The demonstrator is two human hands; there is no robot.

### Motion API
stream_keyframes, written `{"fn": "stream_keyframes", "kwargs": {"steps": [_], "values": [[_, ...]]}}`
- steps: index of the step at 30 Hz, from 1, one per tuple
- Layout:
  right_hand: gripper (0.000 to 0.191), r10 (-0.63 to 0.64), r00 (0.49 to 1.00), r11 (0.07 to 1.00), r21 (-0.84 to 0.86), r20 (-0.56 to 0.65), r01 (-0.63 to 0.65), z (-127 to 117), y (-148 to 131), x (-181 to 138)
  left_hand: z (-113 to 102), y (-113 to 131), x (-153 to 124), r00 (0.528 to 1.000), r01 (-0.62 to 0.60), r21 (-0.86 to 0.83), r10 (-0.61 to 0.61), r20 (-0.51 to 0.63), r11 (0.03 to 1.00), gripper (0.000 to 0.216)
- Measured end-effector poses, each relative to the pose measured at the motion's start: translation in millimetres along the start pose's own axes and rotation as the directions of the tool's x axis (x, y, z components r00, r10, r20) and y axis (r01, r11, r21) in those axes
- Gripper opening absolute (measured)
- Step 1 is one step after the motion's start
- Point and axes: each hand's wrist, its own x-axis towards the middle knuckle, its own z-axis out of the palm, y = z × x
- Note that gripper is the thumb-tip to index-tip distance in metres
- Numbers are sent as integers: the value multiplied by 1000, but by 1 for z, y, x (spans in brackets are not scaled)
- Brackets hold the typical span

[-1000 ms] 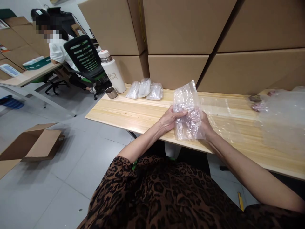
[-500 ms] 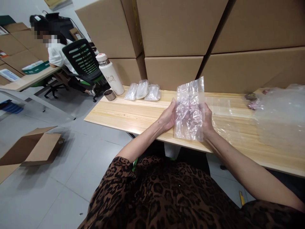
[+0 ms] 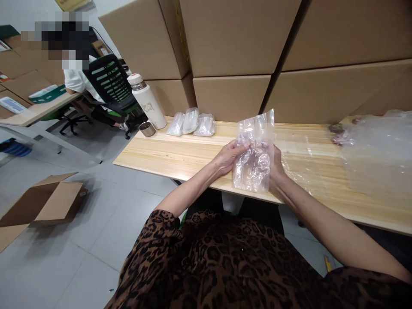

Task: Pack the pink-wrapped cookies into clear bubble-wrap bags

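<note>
A clear plastic bag (image 3: pixel 252 169) with something pinkish showing through it is held upright above the front edge of the wooden table (image 3: pixel 148 159). On its left side my left hand (image 3: pixel 230 155) grips it, thumb lying across the front and fingers behind. My right hand (image 3: pixel 277 165) holds the right edge; most of its fingers are hidden behind the plastic. Flat clear bags (image 3: pixel 294 150) lie on the table just right of my right hand. Several filled clear packets (image 3: pixel 192 122) rest together farther back on the left.
A white thermos (image 3: pixel 149 105) and a metal cup (image 3: pixel 147 129) stand at the table's left end. Stacked cardboard boxes (image 3: pixel 231 98) line the back. A heap of clear plastic (image 3: pixel 380 154) covers the right side. An open carton (image 3: pixel 58 201) sits on the floor; a person (image 3: pixel 75 79) sits beyond.
My left thumb has moved from the bag's side edge onto its front. The bag has tilted and creased slightly, and the seated person's head has shifted.
</note>
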Motion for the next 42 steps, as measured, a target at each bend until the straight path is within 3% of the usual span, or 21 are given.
{"fn": "stream_keyframes", "kwargs": {"steps": [4, 7, 8, 10, 12, 14, 16, 18, 21, 24, 26, 28, 31, 33, 37, 39, 42], "values": [[50, 15, 1000, 1000, 12, 8, -15, 2, 4, 3, 3, -2, -1, 997, -53, 47, 56, -48, 997, 39], [48, 88, 996, 996, 4, 21, -88, -4, -5, 8, 3, -3, -1, 992, -71, 64, 77, -98, 995, 36], [47, 56, 998, 998, -24, 12, -56, -8, -11, 8, 2, -3, -1, 989, -77, 64, 84, -120, 995, 33], [45, -156, 986, 981, -126, -59, 148, -16, -25, 3, 1, -4, 0, 979, -97, 67, 107, -173, 993, 26], [45, -429, 898, 879, -275, -95, 391, -22, -36, -8, 0, -6, 1, 968, -122, 82, 137, -212, 989, 24], [48, -534, 845, 777, -385, 12, 497, -19, -38, -22, 1, -10, 2, 955, -167, 110, 188, -229, 980, 25], [57, -472, 864, 751, -432, 177, 499, -11, -28, -31, 3, -16, 4, 939, -232, 148, 261, -224, 961, 26], [70, -395, 881, 760, -446, 262, 473, -2, -9, -33, 5, -21, 3, 919, -285, 190, 325, -224, 939, 26], [84, -313, 924, 813, -441, 218, 380, 6, 15, -27, 5, -25, -2, 917, -273, 285, 338, -213, 919, 37], [88, -233, 962, 895, -357, 139, 268, 8, 23, -22, 5, -23, -12, 945, -271, 363, 319, -78, 892, 57], [83, -225, 967, 936, -250, 119, 249, 7, 21, -20, 6, -18, -19, 960, -274, 327, 277, 37, 905, 63], [74, -244, 964, 953, -157, 103, 258, 5, 16, -17, 8, -14, -24, 976, -215, 261, 197, 94, 941, 56], [61, -276, 958, 943, -171, 79, 286, -3, 8, -13, 14, -11, -28, 991, -132, 198, 125, 48, 971, 37], [53, -291, 950, 918, -246, 114, 311, -11, 2, -9, 18, -13, -29, 989, -135, 163, 142, -35, 977, 32], [54, -264, 929, 893, -298, 258, 336, -25, -11, -3, 26, -17, -23, 977, -162, 94, 173, -127, 982, 49], [62, -217, 938, 918, -269, 270, 290, -31, -19, 0, 28, -17, -19, 979, -160, 67, 167, -117, 985, 53], [65, -44, 933, 975, -189, 357, 118, -39, -34, 5, 27, -15, -14, 992, -107, 12, 108, -70, 994, 35]]}}
